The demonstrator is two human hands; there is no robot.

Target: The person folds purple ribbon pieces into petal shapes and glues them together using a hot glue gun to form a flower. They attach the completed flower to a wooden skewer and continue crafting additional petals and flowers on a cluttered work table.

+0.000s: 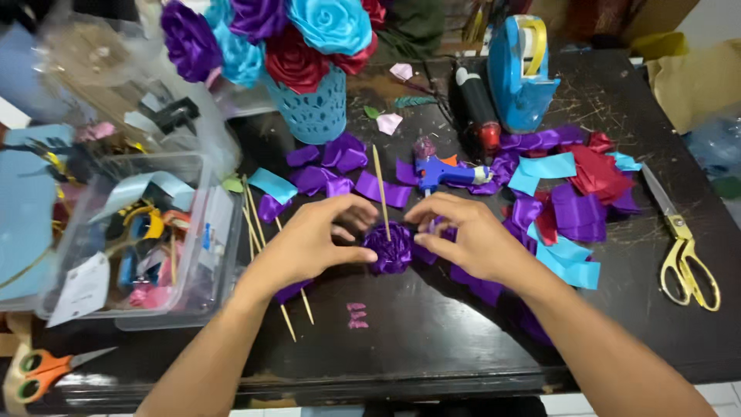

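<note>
My left hand [312, 239] and my right hand [467, 235] meet over the middle of the dark table [432, 340]. Between their fingertips sits a purple ribbon rose [388, 247] on a thin wooden stick [380, 189] that points away from me. Both hands pinch the flower's edges, the left from the left side, the right from the right. Loose purple ribbon pieces [332, 166] lie just beyond my hands, and more purple, red and light-blue ribbon pieces [575, 193] are piled to the right. A blue glue gun [444, 174] lies right behind the flower.
A light-blue basket [312, 112] of finished ribbon roses stands at the back. A clear plastic box [147, 239] of supplies is at the left, a blue tape dispenser [521, 69] at the back right. Gold scissors [683, 251] lie right, orange scissors [42, 371] front left, spare sticks [258, 232] beside my left hand.
</note>
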